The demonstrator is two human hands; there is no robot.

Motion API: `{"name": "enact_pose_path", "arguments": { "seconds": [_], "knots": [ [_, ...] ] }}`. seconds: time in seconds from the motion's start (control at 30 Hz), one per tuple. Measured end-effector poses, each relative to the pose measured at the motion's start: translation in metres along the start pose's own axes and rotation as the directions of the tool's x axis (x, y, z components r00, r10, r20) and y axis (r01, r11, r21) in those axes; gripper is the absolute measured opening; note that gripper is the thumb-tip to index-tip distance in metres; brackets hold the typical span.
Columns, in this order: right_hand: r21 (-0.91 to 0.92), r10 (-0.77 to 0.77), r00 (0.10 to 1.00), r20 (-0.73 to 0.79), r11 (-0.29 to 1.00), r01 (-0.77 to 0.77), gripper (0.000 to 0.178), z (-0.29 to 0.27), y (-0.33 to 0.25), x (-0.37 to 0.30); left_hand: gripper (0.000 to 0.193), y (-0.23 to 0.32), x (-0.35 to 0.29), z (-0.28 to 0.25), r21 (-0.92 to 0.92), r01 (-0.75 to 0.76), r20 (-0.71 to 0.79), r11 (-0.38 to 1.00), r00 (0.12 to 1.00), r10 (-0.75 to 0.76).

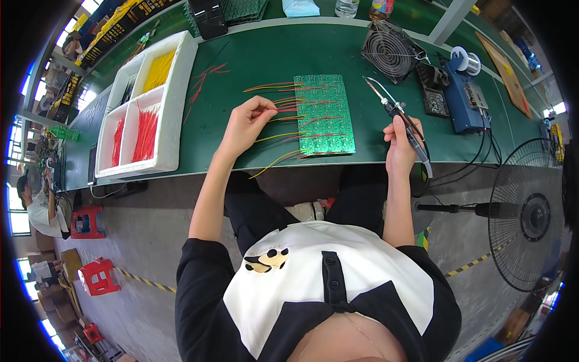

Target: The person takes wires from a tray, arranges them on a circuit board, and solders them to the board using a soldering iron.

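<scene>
Thumb and forefinger of the left hand (pixel 246 123) are pinching what appears to be a red wire, just left of center in the frame; I can't tell whether its far end is fixed. A slack pinch could be letting it twist out of place. Right of center, the right hand (pixel 398 142) is gripping the iron (pixel 416 143), whose tip is pointing up and left, clear of the board (pixel 329 110). If that tip is hot, a careless swing left could be scorching insulation or fingers. The board is lying at center on the green table (pixel 253 54), and wires (pixel 277 137) are trailing past its left edge, where a brushing wrist could be dragging them askew. At upper left, stray red wires (pixel 205 73) are lying beside the white box (pixel 176 102), possibly inviting a snag. At right, cables (pixel 491 145) are hanging below the blue station (pixel 461 99); a catch there could be tugging the iron. Farther up, the small fan (pixel 392 51) is standing; if blowing, it could be shifting light wires.
</scene>
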State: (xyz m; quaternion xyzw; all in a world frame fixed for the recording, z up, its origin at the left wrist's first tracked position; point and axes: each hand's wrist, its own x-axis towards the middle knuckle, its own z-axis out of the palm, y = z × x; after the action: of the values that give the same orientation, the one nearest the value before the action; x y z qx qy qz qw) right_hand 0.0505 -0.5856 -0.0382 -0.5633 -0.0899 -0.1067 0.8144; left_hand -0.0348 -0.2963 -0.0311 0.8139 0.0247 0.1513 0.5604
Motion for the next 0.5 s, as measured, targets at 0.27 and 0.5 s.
{"name": "enact_pose_path", "arguments": {
  "seconds": [0.27,0.5],
  "knots": [
    [-0.074,0.126,0.972,0.199,0.991,-0.113,0.009,0.005,-0.004,-0.019,0.009,0.007,0.008,0.011,0.120,0.044,0.069,0.992,0.996,-0.052],
    [-0.170,0.218,0.922,0.320,0.971,-0.170,0.012,0.018,-0.010,-0.025,0.010,-0.007,0.012,0.013,0.105,0.051,0.079,0.993,0.995,-0.059]
  ]
}}
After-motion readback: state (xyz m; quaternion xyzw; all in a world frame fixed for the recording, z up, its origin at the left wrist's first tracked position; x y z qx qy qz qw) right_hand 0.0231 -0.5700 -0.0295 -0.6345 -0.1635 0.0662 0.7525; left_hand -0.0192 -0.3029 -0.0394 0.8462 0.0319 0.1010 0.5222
